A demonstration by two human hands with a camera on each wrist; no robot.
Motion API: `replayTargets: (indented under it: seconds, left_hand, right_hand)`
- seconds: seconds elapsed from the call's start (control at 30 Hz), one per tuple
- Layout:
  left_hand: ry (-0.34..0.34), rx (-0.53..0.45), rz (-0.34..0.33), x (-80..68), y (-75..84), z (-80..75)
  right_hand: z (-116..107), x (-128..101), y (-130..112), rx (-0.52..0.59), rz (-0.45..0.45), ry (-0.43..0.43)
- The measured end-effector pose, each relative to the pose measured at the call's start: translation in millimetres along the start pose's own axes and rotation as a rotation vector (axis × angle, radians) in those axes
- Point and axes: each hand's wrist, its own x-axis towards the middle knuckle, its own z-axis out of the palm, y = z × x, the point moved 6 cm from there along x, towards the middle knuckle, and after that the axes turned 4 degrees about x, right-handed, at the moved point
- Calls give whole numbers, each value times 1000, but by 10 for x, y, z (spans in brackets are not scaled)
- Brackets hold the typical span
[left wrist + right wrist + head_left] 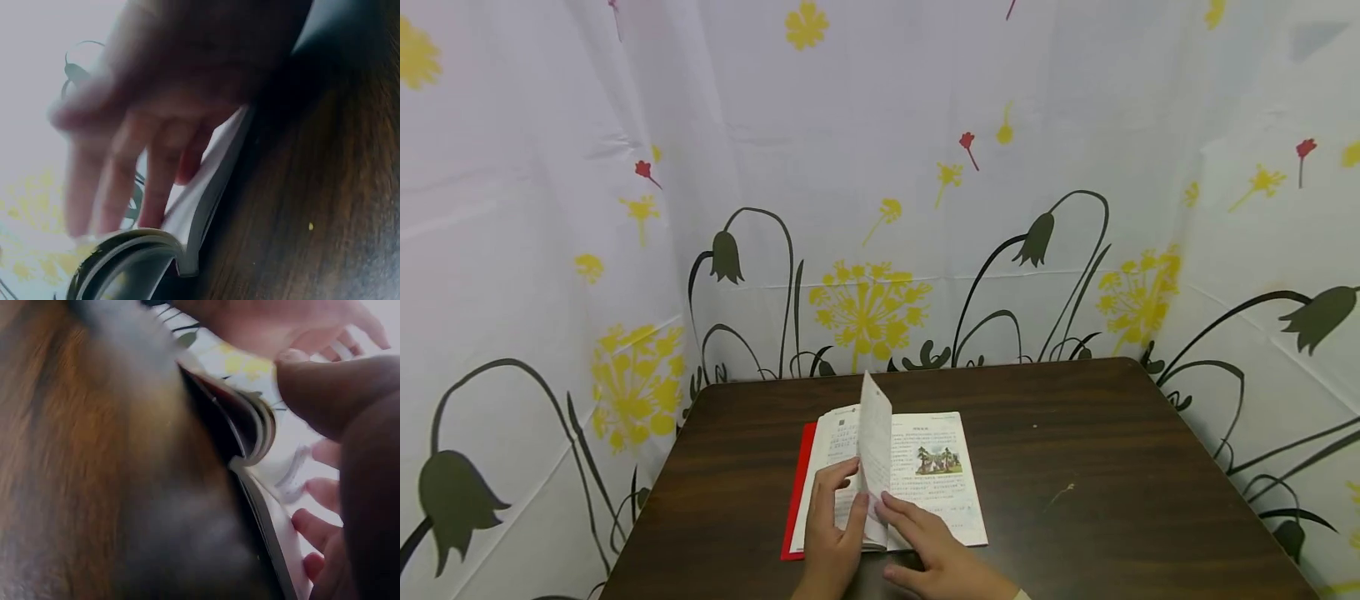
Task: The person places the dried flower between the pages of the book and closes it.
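Observation:
An open book [936, 492] with printed text lies on the table, a single page [875, 446] standing nearly upright near its middle. My left hand [832, 525] rests over the left-hand pages, with the index finger and thumb beside the raised page. In the left wrist view the fingers of my left hand [147, 134] reach down, extended, to the book. From the other side, my right hand [942, 554] touches the lower part of the raised page with its fingertips. The right wrist view shows the right hand [375, 469] with thumb and fingers apart, near the curved pages [265, 434].
A red cover edge [797, 492] shows along the book's left side. The dark wood-grain table [1075, 483] extends around the book. Behind it hangs a white curtain [880, 125] with printed flowers.

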Motion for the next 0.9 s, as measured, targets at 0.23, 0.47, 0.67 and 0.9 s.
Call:
replayTargets:
  seconds: [0.23,0.47,0.67,0.9]
  left_hand:
    - [401,-97,555,147,562,-270]
    - [181,-28,460,95,466,-115]
    - [-303,266,-31,-41,-32,204]
    - [-432,270,-235,-101,-230,297]
  right_hand:
    - [86,32,-27,-180,-71,31]
    - [108,36,8,-238,-101,77]
    - [60,54,14,-153,-88,-1]
    - [-42,-121,49,-36,143,-221]
